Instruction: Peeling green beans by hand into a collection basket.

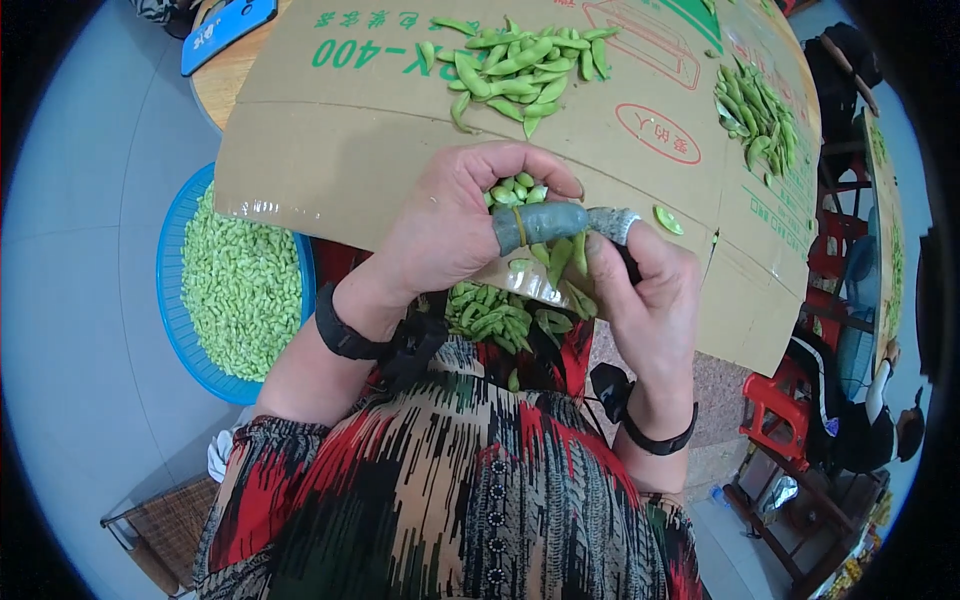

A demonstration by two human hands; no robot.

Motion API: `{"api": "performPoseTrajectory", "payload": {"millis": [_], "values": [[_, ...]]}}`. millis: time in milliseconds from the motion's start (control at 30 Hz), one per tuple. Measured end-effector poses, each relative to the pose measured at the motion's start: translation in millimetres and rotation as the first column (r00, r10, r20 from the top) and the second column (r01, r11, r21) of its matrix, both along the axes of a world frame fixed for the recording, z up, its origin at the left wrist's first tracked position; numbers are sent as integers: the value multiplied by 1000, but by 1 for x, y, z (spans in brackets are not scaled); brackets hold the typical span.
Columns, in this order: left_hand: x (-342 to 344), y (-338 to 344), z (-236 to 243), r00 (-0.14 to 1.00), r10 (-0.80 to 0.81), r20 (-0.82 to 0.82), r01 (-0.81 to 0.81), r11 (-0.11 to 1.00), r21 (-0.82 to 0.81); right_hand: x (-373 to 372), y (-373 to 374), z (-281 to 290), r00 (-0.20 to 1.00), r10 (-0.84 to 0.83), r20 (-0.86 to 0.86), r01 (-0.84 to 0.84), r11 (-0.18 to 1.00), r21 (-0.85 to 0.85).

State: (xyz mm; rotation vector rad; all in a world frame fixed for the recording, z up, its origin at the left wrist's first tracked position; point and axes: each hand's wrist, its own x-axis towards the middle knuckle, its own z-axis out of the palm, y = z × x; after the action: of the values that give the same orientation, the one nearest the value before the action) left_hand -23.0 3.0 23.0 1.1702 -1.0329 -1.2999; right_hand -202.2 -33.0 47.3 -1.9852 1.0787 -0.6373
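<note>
My left hand (450, 215) is curled around several shelled green soybeans (518, 190), which show between its bent finger and its thumb. A grey-green finger cover (545, 225) with a yellow rubber band sits on that thumb. My right hand (650, 300) meets it at the tips, its fingers pinched around green soybean pods (563, 258) hanging just below the thumb. A worn grey-and-white cover (612, 224) is on a right fingertip. Parts of the fingers hide each other. Below my hands, a pile of pods (490, 315) lies close to my lap.
A cardboard sheet (330, 150) covers the table, with pod heaps at the far middle (520, 65) and far right (757, 115). A blue basket (170, 300) of shelled beans stands on the left floor. A blue phone (228, 35) lies far left. Red stools (780, 415) stand right.
</note>
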Motion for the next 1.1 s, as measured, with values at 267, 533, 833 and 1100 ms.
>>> {"api": "performPoseTrajectory", "payload": {"millis": [267,533,833,1100], "values": [[-7,5,-7,838,257,482,-29,902,-430,13,7,-9,993,-117,-29,111,979,-174],[5,8,-10,994,57,-93,-62,997,-50,22,10,-10,989,-74,132,75,997,0],[6,6,-9,980,58,-189,-71,996,-61,21,-1,-8,880,-308,363,21,786,617],[2,8,-18,752,478,453,-64,738,-672,26,6,-14,966,-132,224,146,988,-45]]}}
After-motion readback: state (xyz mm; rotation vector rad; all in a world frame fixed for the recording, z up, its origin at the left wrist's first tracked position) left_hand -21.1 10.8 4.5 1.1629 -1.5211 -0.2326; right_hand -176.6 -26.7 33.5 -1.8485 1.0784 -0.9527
